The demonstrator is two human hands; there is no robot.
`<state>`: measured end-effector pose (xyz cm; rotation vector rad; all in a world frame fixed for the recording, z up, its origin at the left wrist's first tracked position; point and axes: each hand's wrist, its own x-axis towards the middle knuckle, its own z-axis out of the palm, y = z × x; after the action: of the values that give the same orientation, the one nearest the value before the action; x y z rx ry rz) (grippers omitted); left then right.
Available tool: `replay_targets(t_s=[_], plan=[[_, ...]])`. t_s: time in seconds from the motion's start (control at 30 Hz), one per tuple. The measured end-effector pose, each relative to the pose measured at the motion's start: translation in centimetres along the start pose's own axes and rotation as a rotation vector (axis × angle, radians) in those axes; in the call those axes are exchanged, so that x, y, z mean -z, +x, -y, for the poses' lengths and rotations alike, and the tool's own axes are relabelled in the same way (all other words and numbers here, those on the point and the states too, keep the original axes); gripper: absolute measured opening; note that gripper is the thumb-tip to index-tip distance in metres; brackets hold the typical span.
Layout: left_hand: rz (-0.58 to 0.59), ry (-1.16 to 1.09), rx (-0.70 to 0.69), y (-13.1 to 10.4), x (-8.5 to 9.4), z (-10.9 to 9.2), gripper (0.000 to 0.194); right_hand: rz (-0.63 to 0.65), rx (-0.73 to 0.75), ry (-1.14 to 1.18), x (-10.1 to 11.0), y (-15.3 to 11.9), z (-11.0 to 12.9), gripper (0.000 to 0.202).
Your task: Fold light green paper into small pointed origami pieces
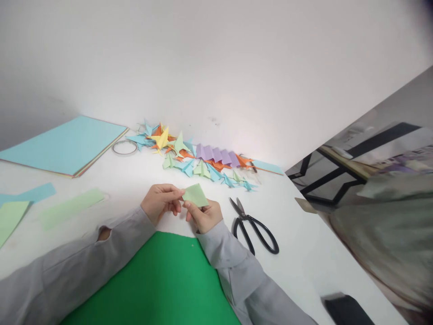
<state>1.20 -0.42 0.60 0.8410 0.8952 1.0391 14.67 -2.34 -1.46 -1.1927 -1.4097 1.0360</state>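
The fingers (pixel 178 195) of the left hand (pixel 161 201) pinch the left corner of 1 small folded piece of pale green paper (pixel 195 195), and the right hand (pixel 204 215) grips the same piece from below, thumb on its near edge; the paper is held just above the tabletop (pixel 304 253), between the 2 hands. Both arms wear grey sleeves (pixel 111 243), and between the forearms lies 1 bright green sheet (pixel 162 284) at the near edge. Just right of the right hand rests 1 pair of black-handled scissors (pixel 253 225), blades shut and pointing away from the person. Beyond the hands, along the wall, runs a row of folded paper figures (pixel 189 155) in blue, orange, yellow, green and purple, too crowded to count. At the left end of that row lies 1 ring of clear tape (pixel 124 147), and further left 1 stack of coloured sheets (pixel 64 145) with a light blue one on top. On the left of the tabletop lie 3 loose offcuts: 1 pale green strip (pixel 71 207), 1 blue strip (pixel 29 194) and 1 green piece (pixel 10 219) cut by the frame edge. A dark object (pixel 345 309) sits at the near right corner, too blurred to tell.
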Motion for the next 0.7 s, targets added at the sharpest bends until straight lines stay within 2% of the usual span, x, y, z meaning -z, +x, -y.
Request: replay_targets(t_s=[0.2, 0.37, 0.5, 0.7], plan=[[-0.014, 0.049, -0.047, 0.11, -0.07, 0.23, 0.027, 0.017, -0.042, 0.028, -0.14, -0.08, 0.18, 0.036], [0.084, 0.187, -0.091, 0.18, 0.30, 0.56, 0.022, 0.042, -0.119, 0.011, -0.28, -0.29, 0.52, 0.037], [0.146, 0.257, -0.146, -0.01, 0.36, 0.45, 0.020, 0.103, -0.072, -0.041, -0.42, -0.50, 0.37, 0.037], [0.140, 0.268, -0.194, -0.10, 0.44, 0.46, 0.022, 0.130, -0.039, -0.089, -0.38, -0.55, 0.11, 0.032]])
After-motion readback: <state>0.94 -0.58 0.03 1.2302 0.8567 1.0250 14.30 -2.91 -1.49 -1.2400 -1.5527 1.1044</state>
